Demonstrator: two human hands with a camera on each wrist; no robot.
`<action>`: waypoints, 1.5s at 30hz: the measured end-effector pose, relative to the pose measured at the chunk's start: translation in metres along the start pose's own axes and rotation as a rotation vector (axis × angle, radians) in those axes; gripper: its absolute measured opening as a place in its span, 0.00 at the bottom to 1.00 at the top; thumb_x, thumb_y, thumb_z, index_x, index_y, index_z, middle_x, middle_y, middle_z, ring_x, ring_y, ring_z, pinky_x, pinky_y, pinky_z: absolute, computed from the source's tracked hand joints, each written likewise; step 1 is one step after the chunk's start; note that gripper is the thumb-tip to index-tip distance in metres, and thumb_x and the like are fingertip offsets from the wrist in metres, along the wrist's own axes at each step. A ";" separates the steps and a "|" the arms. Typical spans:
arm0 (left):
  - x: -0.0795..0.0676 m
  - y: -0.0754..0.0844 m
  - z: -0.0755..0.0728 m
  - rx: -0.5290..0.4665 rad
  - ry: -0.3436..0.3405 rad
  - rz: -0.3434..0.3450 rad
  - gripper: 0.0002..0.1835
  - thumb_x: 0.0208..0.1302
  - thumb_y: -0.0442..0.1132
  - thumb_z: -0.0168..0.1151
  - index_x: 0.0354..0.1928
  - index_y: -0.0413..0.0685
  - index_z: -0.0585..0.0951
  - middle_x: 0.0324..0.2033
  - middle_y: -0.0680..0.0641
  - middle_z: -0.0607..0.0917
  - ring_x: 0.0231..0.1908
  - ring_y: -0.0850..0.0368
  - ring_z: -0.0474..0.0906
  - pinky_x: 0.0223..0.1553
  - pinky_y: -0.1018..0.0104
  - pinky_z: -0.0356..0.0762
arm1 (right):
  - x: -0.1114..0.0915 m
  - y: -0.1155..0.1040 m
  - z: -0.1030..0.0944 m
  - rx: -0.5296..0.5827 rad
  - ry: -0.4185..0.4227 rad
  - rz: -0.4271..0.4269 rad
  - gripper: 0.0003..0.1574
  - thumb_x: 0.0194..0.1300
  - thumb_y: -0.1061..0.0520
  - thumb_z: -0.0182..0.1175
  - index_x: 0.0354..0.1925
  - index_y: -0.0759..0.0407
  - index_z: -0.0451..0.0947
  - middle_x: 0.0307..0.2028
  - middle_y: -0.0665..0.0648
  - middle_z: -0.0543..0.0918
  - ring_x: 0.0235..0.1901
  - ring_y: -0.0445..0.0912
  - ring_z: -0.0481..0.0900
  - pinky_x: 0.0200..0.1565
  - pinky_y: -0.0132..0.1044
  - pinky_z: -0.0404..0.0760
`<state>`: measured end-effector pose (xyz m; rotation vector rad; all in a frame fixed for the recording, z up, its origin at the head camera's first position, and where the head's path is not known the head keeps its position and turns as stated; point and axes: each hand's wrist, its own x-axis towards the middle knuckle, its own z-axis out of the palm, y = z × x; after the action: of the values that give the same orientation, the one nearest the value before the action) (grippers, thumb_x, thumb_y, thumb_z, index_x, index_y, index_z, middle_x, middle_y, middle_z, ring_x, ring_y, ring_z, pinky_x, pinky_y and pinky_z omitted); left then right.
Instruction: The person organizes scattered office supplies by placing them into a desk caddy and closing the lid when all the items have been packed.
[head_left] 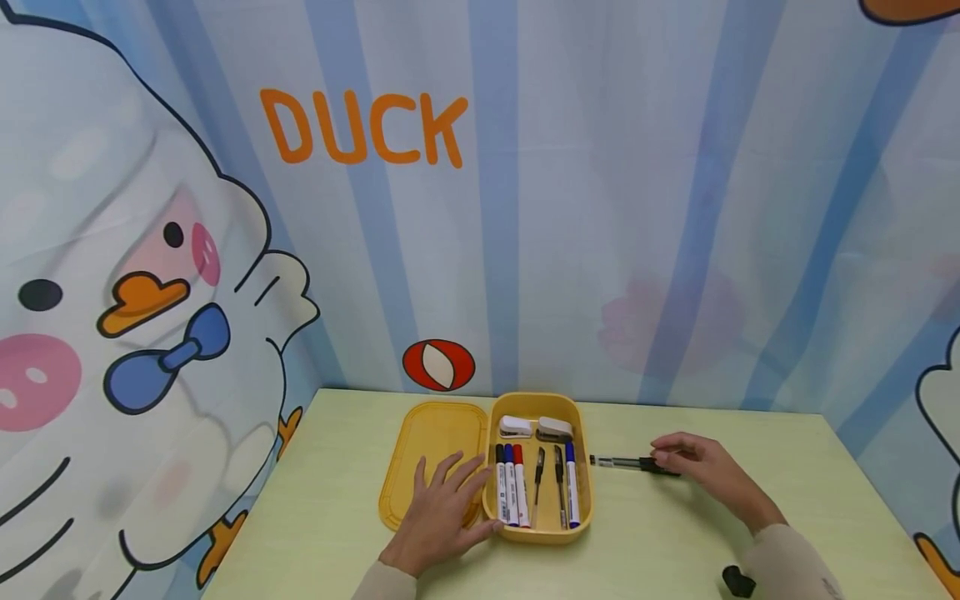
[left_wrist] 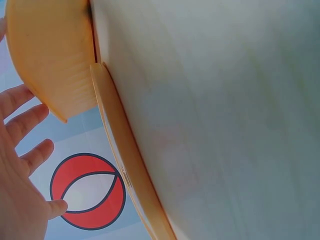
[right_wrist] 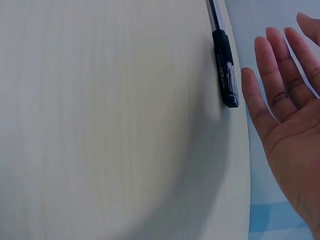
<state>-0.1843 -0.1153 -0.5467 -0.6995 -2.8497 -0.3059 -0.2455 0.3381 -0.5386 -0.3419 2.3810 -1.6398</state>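
Note:
A yellow box (head_left: 536, 537) stands on the table. In it lie black, blue and red markers (head_left: 521, 493), another blue marker (head_left: 572, 487), two black-capped pens (head_left: 537, 477) and two small staplers (head_left: 555, 430). My left hand (head_left: 442, 510) is at the box's left side, fingers spread over the lid and fingertips right at the rim. A clear-barrelled pen with a black cap (right_wrist: 226, 70) lies on the table right of the box. Over its cap end hovers my right hand (head_left: 697, 467); the right wrist view shows loosely extended fingers and nothing in them.
The yellow lid (head_left: 438, 425) lies flat against the box's left side, partly under the left hand. A small black object (head_left: 738, 581) sits near the right sleeve. Behind the pale table (head_left: 300, 517) hangs a striped curtain (head_left: 540, 208) with duck prints.

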 end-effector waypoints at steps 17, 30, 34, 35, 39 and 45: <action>0.001 0.000 -0.001 -0.003 -0.004 0.000 0.40 0.62 0.76 0.53 0.71 0.65 0.73 0.73 0.55 0.70 0.73 0.44 0.61 0.66 0.20 0.50 | -0.009 0.010 -0.012 -0.066 0.033 0.052 0.30 0.74 0.46 0.61 0.63 0.65 0.75 0.56 0.64 0.83 0.50 0.45 0.83 0.50 0.35 0.81; 0.000 0.001 0.000 -0.004 -0.007 -0.003 0.39 0.62 0.75 0.54 0.71 0.65 0.74 0.73 0.56 0.70 0.73 0.45 0.61 0.66 0.20 0.50 | -0.011 0.016 -0.014 -0.069 0.002 0.056 0.28 0.75 0.47 0.59 0.62 0.66 0.76 0.54 0.67 0.83 0.48 0.48 0.84 0.47 0.37 0.84; 0.001 0.001 0.000 0.001 -0.011 -0.006 0.40 0.62 0.75 0.54 0.71 0.65 0.74 0.73 0.56 0.69 0.73 0.45 0.60 0.66 0.21 0.51 | -0.010 0.017 -0.013 -0.072 0.009 0.075 0.28 0.75 0.47 0.59 0.62 0.66 0.76 0.53 0.65 0.84 0.47 0.47 0.84 0.46 0.37 0.84; 0.001 0.001 0.000 0.002 -0.011 -0.006 0.40 0.62 0.76 0.54 0.70 0.65 0.74 0.73 0.56 0.69 0.73 0.45 0.60 0.66 0.21 0.51 | -0.010 0.017 -0.013 -0.072 0.011 0.078 0.28 0.75 0.47 0.59 0.61 0.66 0.76 0.52 0.65 0.84 0.47 0.47 0.84 0.46 0.37 0.84; 0.001 0.000 0.000 0.003 -0.013 -0.008 0.40 0.62 0.76 0.53 0.70 0.65 0.74 0.73 0.56 0.69 0.73 0.45 0.60 0.66 0.21 0.51 | -0.009 0.017 -0.013 -0.074 0.012 0.081 0.27 0.75 0.47 0.59 0.61 0.66 0.76 0.52 0.65 0.84 0.47 0.47 0.84 0.46 0.37 0.84; 0.000 0.000 0.000 -0.006 -0.011 -0.005 0.40 0.62 0.76 0.53 0.71 0.66 0.73 0.74 0.56 0.69 0.74 0.45 0.60 0.67 0.21 0.49 | -0.009 0.017 -0.012 -0.086 0.015 0.086 0.28 0.75 0.47 0.59 0.61 0.66 0.77 0.51 0.64 0.84 0.47 0.47 0.84 0.45 0.37 0.84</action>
<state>-0.1847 -0.1153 -0.5465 -0.6967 -2.8622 -0.3122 -0.2422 0.3578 -0.5497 -0.2402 2.4466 -1.5108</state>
